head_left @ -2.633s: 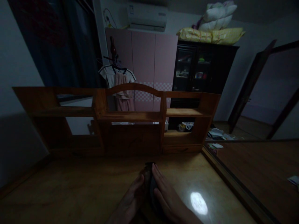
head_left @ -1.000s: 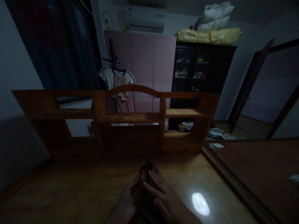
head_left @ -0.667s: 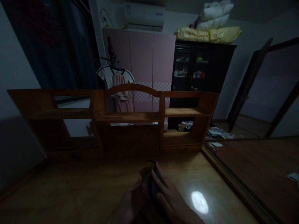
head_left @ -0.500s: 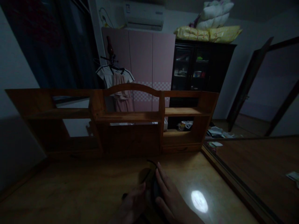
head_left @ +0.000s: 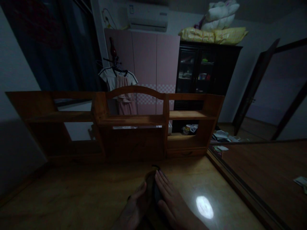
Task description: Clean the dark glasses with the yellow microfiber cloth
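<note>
Low in the head view, a dark, rounded item [head_left: 157, 193] with a thin black strap or cord at its far end lies between my hands. The poor light does not show what kind of thing it is. My right hand [head_left: 171, 199] presses along its right side, fingers straight and held together, thumb bent toward its near part. On the left side, my left hand [head_left: 136, 204] cups it with the thumb up; the other fingers are mostly hidden. A small black piece [head_left: 129, 198] shows beside the left hand. Beneath them is the pale, glossy tabletop [head_left: 72, 195].
A wooden shelf unit [head_left: 134, 119] stands along the tabletop's far edge. A bright light reflection [head_left: 204, 207] shows on the surface to the right. Beyond are a pink wardrobe [head_left: 145, 57], a black cabinet [head_left: 220, 70], hanging clothes [head_left: 118, 80] and a doorway with an open door [head_left: 257, 83].
The dark item has turned between my hands, and its strap end now shows less. My right fingertips have shifted slightly left and nearer; my left hand has tilted upward a little.
</note>
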`<state>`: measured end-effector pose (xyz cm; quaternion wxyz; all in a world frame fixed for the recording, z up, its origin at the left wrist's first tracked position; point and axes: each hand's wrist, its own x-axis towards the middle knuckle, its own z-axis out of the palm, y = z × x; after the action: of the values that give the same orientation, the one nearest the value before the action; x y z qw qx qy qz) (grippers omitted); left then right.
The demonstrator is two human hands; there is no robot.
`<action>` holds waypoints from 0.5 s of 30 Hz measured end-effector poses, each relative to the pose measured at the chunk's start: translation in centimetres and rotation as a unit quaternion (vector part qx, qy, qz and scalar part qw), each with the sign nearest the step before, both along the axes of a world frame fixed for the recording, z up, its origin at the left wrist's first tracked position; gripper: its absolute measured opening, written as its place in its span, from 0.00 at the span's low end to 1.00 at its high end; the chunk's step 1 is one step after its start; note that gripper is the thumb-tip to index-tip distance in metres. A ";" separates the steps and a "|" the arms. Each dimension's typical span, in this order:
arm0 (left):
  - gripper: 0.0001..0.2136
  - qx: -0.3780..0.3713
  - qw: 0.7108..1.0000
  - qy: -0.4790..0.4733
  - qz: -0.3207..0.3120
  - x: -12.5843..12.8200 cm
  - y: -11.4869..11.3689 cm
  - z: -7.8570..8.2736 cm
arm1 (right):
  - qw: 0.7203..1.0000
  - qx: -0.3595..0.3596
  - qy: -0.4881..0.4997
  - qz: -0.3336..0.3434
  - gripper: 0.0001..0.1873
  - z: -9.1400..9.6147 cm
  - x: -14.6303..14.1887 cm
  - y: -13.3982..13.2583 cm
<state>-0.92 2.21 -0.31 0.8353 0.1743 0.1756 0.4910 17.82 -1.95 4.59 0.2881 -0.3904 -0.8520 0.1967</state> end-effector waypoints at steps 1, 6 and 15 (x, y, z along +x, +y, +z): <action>0.11 -0.003 1.000 -0.010 0.005 -0.1 0.1 0.0 | 1.000 -0.009 0.010 -0.004 0.34 -0.2 0.1 0.1; 0.11 0.029 0.999 0.041 0.020 0.0 0.1 0.2 | 0.997 -0.045 0.056 -0.018 0.35 -1.6 0.2 0.3; 0.20 0.178 0.953 0.243 -0.020 1.3 -1.3 0.4 | 0.963 -0.125 0.234 -0.048 0.34 -1.0 -0.1 0.0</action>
<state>0.33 0.91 0.08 0.7323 0.4379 0.2798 0.4400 17.69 -1.95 3.62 0.4375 -0.4065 -0.7099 0.3733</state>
